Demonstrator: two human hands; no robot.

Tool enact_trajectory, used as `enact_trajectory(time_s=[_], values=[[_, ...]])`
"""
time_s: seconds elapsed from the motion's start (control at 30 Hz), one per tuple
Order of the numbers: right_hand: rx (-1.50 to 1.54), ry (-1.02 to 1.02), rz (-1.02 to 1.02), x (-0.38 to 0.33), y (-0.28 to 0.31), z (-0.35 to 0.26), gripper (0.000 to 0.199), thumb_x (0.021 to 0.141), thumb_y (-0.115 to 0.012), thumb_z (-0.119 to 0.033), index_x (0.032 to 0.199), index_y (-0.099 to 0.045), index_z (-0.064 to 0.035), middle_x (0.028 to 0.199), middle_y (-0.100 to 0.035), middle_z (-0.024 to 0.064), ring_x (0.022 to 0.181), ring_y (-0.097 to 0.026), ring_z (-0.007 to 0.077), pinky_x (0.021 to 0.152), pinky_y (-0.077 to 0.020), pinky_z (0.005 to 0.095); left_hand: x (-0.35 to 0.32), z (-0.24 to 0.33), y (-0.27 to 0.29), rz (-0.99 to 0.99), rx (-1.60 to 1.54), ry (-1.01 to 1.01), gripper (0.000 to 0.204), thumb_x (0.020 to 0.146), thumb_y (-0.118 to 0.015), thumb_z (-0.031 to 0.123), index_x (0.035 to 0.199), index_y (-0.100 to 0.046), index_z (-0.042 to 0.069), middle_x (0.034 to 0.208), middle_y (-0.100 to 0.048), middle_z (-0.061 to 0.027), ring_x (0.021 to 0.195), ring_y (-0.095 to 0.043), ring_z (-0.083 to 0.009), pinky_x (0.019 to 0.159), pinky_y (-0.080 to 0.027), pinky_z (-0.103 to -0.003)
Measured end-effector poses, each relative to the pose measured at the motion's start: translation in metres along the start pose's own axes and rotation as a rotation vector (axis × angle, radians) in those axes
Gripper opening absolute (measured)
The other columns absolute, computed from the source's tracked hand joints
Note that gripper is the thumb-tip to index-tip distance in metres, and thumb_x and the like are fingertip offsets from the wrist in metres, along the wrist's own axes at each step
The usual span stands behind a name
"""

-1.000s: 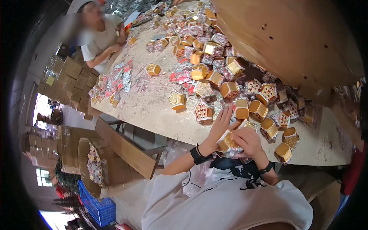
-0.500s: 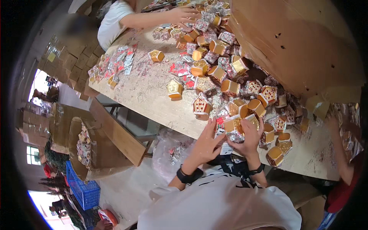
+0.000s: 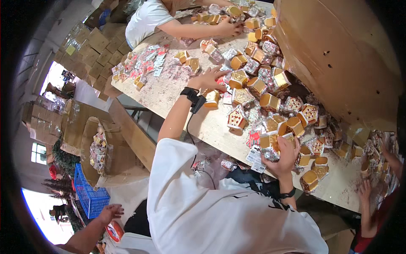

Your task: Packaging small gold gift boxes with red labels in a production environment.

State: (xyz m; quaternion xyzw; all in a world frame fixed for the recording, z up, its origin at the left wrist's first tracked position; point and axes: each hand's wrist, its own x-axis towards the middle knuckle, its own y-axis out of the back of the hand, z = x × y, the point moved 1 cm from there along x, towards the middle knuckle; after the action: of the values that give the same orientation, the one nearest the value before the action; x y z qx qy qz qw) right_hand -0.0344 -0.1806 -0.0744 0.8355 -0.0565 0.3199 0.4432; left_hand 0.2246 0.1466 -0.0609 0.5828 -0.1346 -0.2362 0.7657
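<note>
My left hand point(image 3: 208, 79) reaches out over the table with its fingers spread, above red-and-white cards point(image 3: 227, 98) and close to a gold house ornament point(image 3: 211, 100). Nothing shows in its grasp. Nearer my body, my right hand point(image 3: 282, 160) is closed around a small gold and silver-glittered house ornament point(image 3: 268, 142); its fingers hide part of it. Beside that ornament are a red striped card point(image 3: 254, 138) and white printed cards point(image 3: 256, 159) at the table edge. A white house ornament with red dots point(image 3: 236, 117) stands between my hands.
Many more house ornaments point(image 3: 270, 101) are heaped along a large cardboard sheet point(image 3: 338, 55). Co-workers' hands work at the far side point(image 3: 230, 28) and at the right point(image 3: 365, 191); another person's hand point(image 3: 111, 212) is at lower left. A blue crate point(image 3: 91, 194) and open carton point(image 3: 120, 169) are left.
My left hand has left the ornament by my right hand and moved forward and left over the table. My right hand keeps its hold. The far co-worker's arm has shifted right.
</note>
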Motion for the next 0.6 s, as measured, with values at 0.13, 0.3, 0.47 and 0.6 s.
enact_trajectory(time_s=[0.13, 0.3, 0.47, 0.6], values=[[0.010, 0.030, 0.047, -0.001, -0.001, 0.004, 0.075, 0.048, -0.083, -0.031, 0.111, -0.053, -0.0022, 0.103, -0.058, 0.0127, 0.097, -0.056, 0.0276, 0.098, -0.0313, 0.0513, -0.005, -0.003, 0.007, 0.010, -0.245, 0.094, 0.070, 0.068, -0.075, 0.047, 0.126, -0.052, 0.016, 0.134, -0.039, -0.0187, 0.121, -0.043, -0.0348, 0.099, -0.038, -0.040], [0.051, 0.063, 0.033, 0.001, 0.000, 0.002, 0.073, 0.050, -0.082, -0.031, 0.111, -0.053, -0.0025, 0.103, -0.059, 0.0123, 0.097, -0.057, 0.0273, 0.095, -0.0337, 0.0504, -0.045, -0.049, -0.001, 0.241, -0.196, 0.313, 0.057, 0.065, -0.078, 0.039, 0.111, -0.060, 0.010, 0.110, -0.047, -0.0171, 0.102, -0.052, -0.0322, 0.088, -0.044, -0.038], [0.068, 0.096, 0.010, 0.000, 0.007, 0.006, 0.072, 0.050, -0.081, -0.034, 0.110, -0.054, -0.0035, 0.102, -0.059, 0.0110, 0.095, -0.057, 0.0266, 0.094, -0.0339, 0.0494, -0.070, -0.030, 0.016, 0.422, -0.591, 0.483, 0.044, 0.065, -0.080, 0.027, 0.096, -0.059, 0.003, 0.083, -0.063, -0.0120, 0.072, -0.061, -0.0170, 0.064, -0.047, -0.029], [0.075, 0.120, -0.026, 0.001, 0.014, 0.008, 0.070, 0.049, -0.080, -0.035, 0.109, -0.058, -0.0045, 0.101, -0.059, 0.0093, 0.094, -0.057, 0.0253, 0.094, -0.0336, 0.0491, -0.072, -0.001, 0.043, 0.553, -0.755, 0.522, 0.034, 0.067, -0.079, 0.014, 0.093, -0.058, 0.004, 0.071, -0.062, -0.0032, 0.058, -0.058, -0.0084, 0.048, -0.043, -0.024]])
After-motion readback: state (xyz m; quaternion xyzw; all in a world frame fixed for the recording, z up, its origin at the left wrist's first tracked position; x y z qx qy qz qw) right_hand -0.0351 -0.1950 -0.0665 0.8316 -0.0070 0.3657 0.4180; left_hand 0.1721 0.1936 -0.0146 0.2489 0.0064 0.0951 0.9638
